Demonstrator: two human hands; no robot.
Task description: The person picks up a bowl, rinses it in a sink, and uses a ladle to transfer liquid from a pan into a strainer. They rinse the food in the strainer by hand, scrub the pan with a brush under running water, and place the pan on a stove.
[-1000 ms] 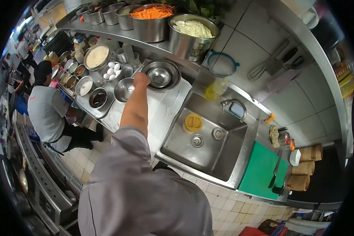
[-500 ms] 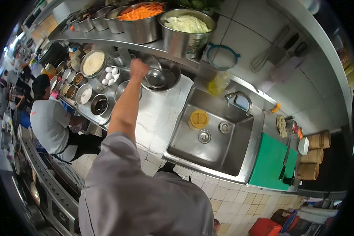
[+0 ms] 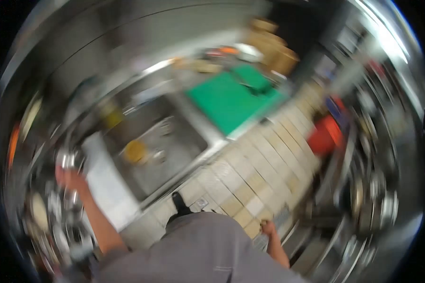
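Note:
Motion blurs the whole head view. My left hand [image 3: 72, 179] is stretched out at the far left, its fingers apparently closed on the edge of a shiny metal bowl [image 3: 69, 159]; the exact grip is smeared. More metal containers [image 3: 72, 200] stand close to that wrist. My right hand [image 3: 268, 228] hangs low at my right side, over the tiled floor. Its fingers look curled in, and whatever they hold, if anything, cannot be made out.
A sink [image 3: 174, 165] with a yellow round container [image 3: 135, 152] lies before me. Beside it are a white worktop [image 3: 106, 181] and a green cutting board [image 3: 226, 101] with dark utensils on it. A red object [image 3: 325, 135] is near the floor at right.
The view has swung to the right, so the sink and green board now sit further left and the floor shows more. My right hand has come into fuller view.

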